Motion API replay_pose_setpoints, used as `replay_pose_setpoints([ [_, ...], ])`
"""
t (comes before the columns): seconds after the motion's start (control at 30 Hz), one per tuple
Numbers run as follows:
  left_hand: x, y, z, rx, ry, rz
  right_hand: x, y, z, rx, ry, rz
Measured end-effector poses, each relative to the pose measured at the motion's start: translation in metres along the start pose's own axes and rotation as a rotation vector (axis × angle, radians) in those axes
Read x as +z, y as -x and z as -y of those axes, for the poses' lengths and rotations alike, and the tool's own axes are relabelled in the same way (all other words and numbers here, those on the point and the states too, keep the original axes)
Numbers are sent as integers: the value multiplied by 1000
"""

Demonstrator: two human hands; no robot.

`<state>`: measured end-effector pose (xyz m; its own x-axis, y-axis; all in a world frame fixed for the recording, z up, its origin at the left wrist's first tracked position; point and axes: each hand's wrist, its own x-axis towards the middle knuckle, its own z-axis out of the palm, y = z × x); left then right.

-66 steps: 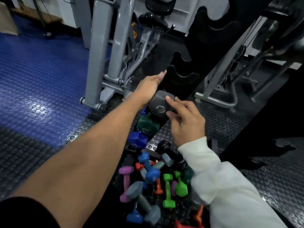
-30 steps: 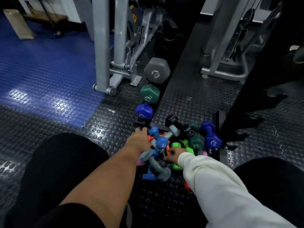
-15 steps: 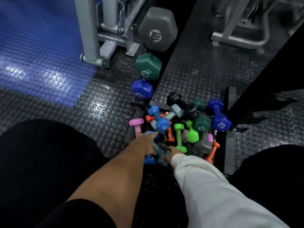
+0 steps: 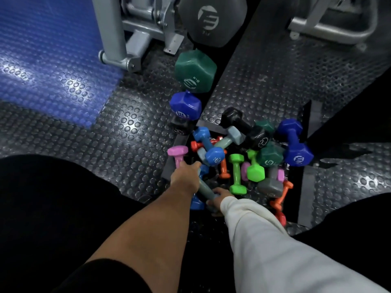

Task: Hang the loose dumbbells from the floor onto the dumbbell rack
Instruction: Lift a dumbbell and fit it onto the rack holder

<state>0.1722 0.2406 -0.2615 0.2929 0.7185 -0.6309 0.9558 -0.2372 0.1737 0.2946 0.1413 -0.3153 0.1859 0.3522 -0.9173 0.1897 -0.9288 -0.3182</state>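
Observation:
Several small coloured dumbbells lie in a heap on the studded floor. My left hand (image 4: 185,174) and my right hand (image 4: 218,197) both grip a grey-blue dumbbell (image 4: 204,189) at the near edge of the heap, the left at its far end, the right at its near end. A pink dumbbell (image 4: 178,154) lies just beyond my left hand. On the black rack (image 4: 224,66) hang a grey dumbbell (image 4: 211,20), a green one (image 4: 195,70) and a blue one (image 4: 185,105), one below the other.
Loose green (image 4: 236,174), blue (image 4: 295,144) and black (image 4: 245,129) dumbbells crowd the heap to the right. A grey machine frame (image 4: 118,37) stands at the back left beside a blue mat (image 4: 42,56). My dark-clad knees flank the heap.
My hands left the grey dumbbell on the rack and dropped to the heap. They now grip the grey-blue dumbbell, and the view has tilted down and closer.

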Motion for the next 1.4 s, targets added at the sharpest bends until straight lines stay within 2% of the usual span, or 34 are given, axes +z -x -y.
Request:
replay_pose_setpoints([
  [0.13,-1,2,2,-1,57,1,1,-13,-6,-3,31,-64],
  [0.3,-4,10,9,-25,191,-29,-4,-23,-2,-59,199,-179],
  [0.5,-33,37,6,-76,359,-80,-26,68,36,-216,58,-385],
  [0.7,-77,75,1,-73,534,-210,-49,112,64,-297,-234,-500],
  [0.97,-141,107,-11,75,701,-390,-76,183,95,-493,-409,-666],
  [1.13,-182,116,0,176,860,-514,-87,224,120,-705,-355,-759],
  [1.27,-227,150,7,260,1043,-578,-86,267,139,-869,-420,-810],
  [1.4,-270,182,12,350,1010,-721,-82,309,159,-1040,-482,-852],
])
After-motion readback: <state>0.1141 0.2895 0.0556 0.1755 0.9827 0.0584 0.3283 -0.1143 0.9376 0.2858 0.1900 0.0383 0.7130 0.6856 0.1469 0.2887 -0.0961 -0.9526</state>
